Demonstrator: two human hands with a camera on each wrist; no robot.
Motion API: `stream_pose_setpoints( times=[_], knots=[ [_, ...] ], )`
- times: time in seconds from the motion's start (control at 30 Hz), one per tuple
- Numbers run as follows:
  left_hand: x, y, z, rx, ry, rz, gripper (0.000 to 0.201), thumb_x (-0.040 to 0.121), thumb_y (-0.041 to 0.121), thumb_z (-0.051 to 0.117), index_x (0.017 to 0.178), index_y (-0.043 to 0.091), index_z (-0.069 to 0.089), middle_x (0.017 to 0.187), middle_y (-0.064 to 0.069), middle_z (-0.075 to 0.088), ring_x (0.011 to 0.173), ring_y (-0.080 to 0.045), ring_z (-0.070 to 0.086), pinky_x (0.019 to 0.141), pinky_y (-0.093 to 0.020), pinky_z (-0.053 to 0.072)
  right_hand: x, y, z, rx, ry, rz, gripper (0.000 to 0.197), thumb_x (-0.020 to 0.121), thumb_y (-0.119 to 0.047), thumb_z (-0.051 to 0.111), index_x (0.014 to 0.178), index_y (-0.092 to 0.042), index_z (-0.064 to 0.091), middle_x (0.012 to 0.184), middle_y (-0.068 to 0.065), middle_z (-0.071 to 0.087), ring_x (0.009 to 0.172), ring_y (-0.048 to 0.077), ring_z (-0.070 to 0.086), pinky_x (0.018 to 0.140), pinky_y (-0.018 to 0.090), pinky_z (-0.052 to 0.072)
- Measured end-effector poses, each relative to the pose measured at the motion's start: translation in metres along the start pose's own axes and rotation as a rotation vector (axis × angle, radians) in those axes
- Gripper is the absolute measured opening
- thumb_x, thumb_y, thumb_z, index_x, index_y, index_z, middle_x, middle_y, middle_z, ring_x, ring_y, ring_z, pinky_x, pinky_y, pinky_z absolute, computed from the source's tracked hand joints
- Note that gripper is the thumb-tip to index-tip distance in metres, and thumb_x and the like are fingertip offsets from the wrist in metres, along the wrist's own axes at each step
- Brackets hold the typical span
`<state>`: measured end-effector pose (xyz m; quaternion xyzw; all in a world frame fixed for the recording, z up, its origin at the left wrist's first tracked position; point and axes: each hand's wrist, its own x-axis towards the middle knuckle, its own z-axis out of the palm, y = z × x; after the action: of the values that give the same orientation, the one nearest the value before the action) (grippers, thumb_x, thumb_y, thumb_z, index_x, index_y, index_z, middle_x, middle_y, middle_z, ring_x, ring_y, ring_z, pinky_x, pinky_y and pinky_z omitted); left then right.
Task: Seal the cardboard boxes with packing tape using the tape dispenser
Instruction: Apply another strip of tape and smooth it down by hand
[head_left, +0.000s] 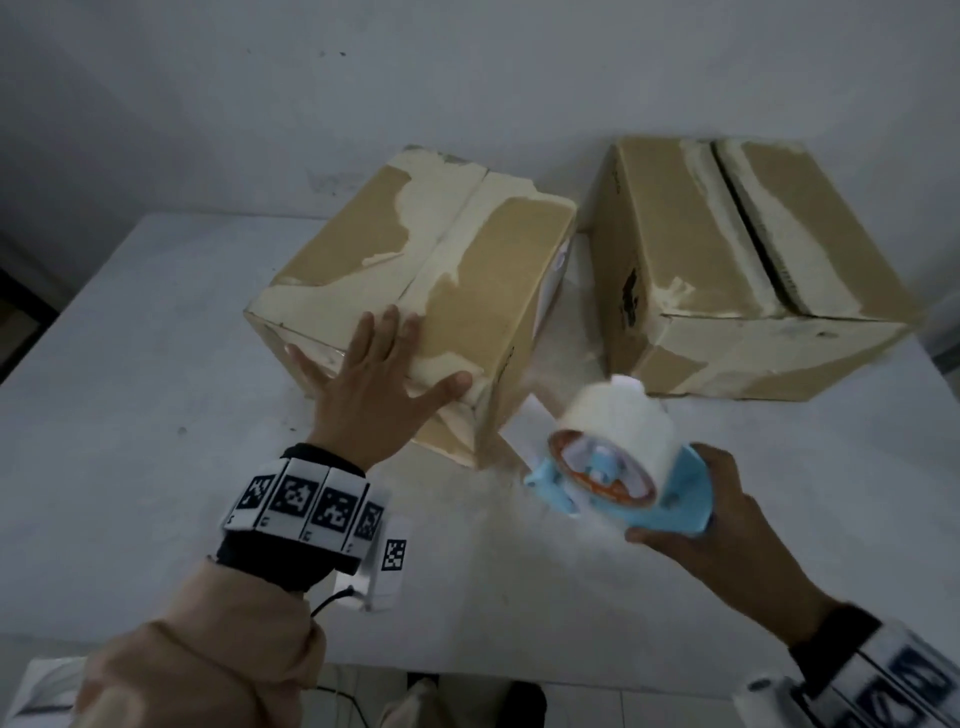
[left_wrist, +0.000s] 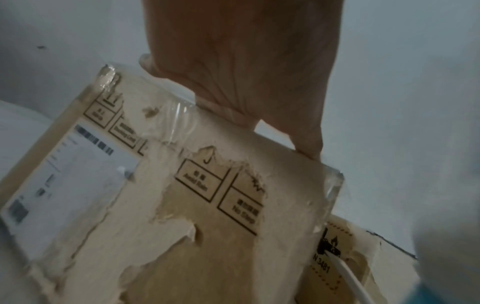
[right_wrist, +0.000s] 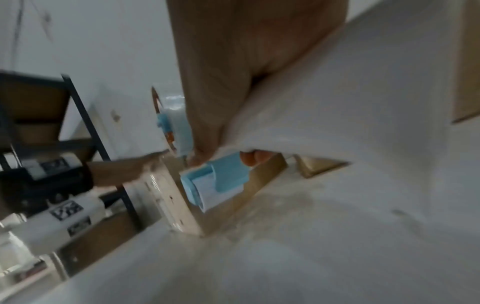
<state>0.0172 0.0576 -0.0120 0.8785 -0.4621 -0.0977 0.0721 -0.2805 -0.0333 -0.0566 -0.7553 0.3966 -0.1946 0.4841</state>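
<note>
Left hand (head_left: 382, 382) spread flat, fingers straight, pressing the near top edge of the left cardboard box (head_left: 415, 291) at about 11 o'clock on the white counter (head_left: 130, 389). Right hand (head_left: 727, 525) wrapped round the blue tape dispenser (head_left: 618, 467), held off the counter toward 2 o'clock, just beside that box's near corner; too blurred to tell whether tape has caught on the card.

Probably light and stiff in the hand, that dispenser: hard smooth plastic frame, broad roll of clear glossy tape on an orange core. Best gripped round the blue body behind the roll, well away from the cutter end.

Boxes: brown corrugated card, matte, outer paper torn off in pale ragged patches, wrinkled clear tape at corners, printed handling symbols and a white label on one side. Likely light enough to slide under a pull, so worth bracing from above. Torn fuzzy patches likely poor for adhesion.

Right cardboard box (head_left: 748, 270) at about 1 o'clock, top seam gaping dark, unsealed.
</note>
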Motion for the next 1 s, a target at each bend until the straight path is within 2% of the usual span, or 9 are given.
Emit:
stream_pose_setpoints(
  times=[0.13,0.23,0.3,0.4,0.47,0.63,0.8,0.9,1.0],
  knots=[
    [0.0,0.001,0.0,0.006,-0.01,0.002,0.092,0.071,0.079,0.014,0.148,0.03,0.001,0.157,0.009,-0.005,0.144,-0.011,-0.006,0.101,-0.068,-0.014,-0.014,0.017,0.009,0.055,0.163,0.055,0.092,0.06,-0.033,0.084,0.124,-0.053,0.021,0.102,-0.026,0.056,0.091,-0.014,0.056,0.074,0.012,0.048],
    [-0.001,0.002,-0.001,0.014,-0.007,0.01,0.089,0.074,0.078,0.016,0.148,0.03,0.001,0.157,0.008,-0.005,0.144,-0.011,-0.006,0.101,-0.068,-0.015,-0.004,0.027,0.024,-0.075,0.21,-0.077,0.105,0.07,-0.007,0.078,0.124,-0.064,0.008,0.101,-0.017,0.055,0.083,0.004,0.062,0.074,0.021,0.047],
    [-0.001,0.002,-0.001,0.024,-0.009,0.013,0.087,0.076,0.077,0.017,0.148,0.03,0.0,0.157,0.009,-0.005,0.144,-0.011,-0.006,0.101,-0.068,-0.015,0.003,0.035,0.032,-0.146,0.215,-0.137,0.095,0.077,-0.006,0.071,0.131,-0.053,0.008,0.104,0.005,0.06,0.083,0.026,0.065,0.068,0.017,0.047],
    [-0.001,0.001,-0.002,0.027,-0.011,0.018,0.088,0.075,0.078,0.016,0.148,0.03,0.001,0.157,0.008,-0.004,0.144,-0.011,-0.006,0.102,-0.068,-0.016,0.021,0.044,0.045,-0.191,0.222,-0.11,0.077,0.083,-0.007,0.065,0.136,-0.031,0.015,0.125,0.018,0.054,0.101,0.031,0.06,0.077,0.032,0.051],
    [-0.001,0.001,-0.002,0.031,-0.015,0.021,0.088,0.076,0.078,0.016,0.148,0.03,0.0,0.157,0.008,-0.005,0.144,-0.011,-0.006,0.102,-0.068,-0.016,0.031,0.05,0.052,-0.383,0.255,-0.226,0.079,0.077,-0.003,0.071,0.138,-0.023,0.025,0.107,0.02,0.059,0.088,0.033,0.06,0.071,0.044,0.053],
    [0.0,0.0,-0.001,0.04,-0.02,0.037,0.088,0.076,0.078,0.015,0.148,0.03,-0.001,0.157,0.008,-0.005,0.144,-0.011,-0.006,0.102,-0.069,-0.016,0.03,0.049,0.058,-0.693,0.225,-0.291,0.084,0.056,0.005,0.08,0.126,-0.012,0.037,0.082,0.023,0.056,0.064,0.036,0.054,0.053,0.039,0.046],
    [0.002,-0.004,-0.003,0.089,0.004,0.076,0.093,0.072,0.082,0.01,0.148,0.029,0.006,0.157,0.006,0.004,0.144,-0.012,0.004,0.098,-0.068,-0.019,0.015,0.061,0.055,-0.761,0.184,-0.234,0.069,0.072,0.0,0.06,0.132,-0.017,0.032,0.116,0.029,0.053,0.098,0.042,0.054,0.075,0.052,0.045],
    [0.009,-0.015,-0.01,0.076,0.053,0.125,0.086,0.075,0.082,0.013,0.143,0.032,0.026,0.152,0.008,0.024,0.14,-0.017,0.022,0.1,-0.069,-0.015,0.014,0.044,0.055,-0.73,0.273,-0.249,0.048,0.079,-0.015,0.03,0.127,-0.015,0.039,0.125,0.029,0.048,0.112,0.034,0.039,0.081,0.055,0.042],
    [0.019,-0.026,-0.02,-0.005,0.094,0.172,0.08,0.072,0.075,0.015,0.132,0.034,0.047,0.142,0.01,0.042,0.131,-0.02,0.037,0.107,-0.065,-0.005,0.03,0.007,0.071,-0.481,0.363,-0.341,0.04,0.089,-0.023,0.028,0.126,-0.011,0.04,0.131,0.026,0.046,0.117,0.032,0.04,0.089,0.053,0.042]
  ],
)
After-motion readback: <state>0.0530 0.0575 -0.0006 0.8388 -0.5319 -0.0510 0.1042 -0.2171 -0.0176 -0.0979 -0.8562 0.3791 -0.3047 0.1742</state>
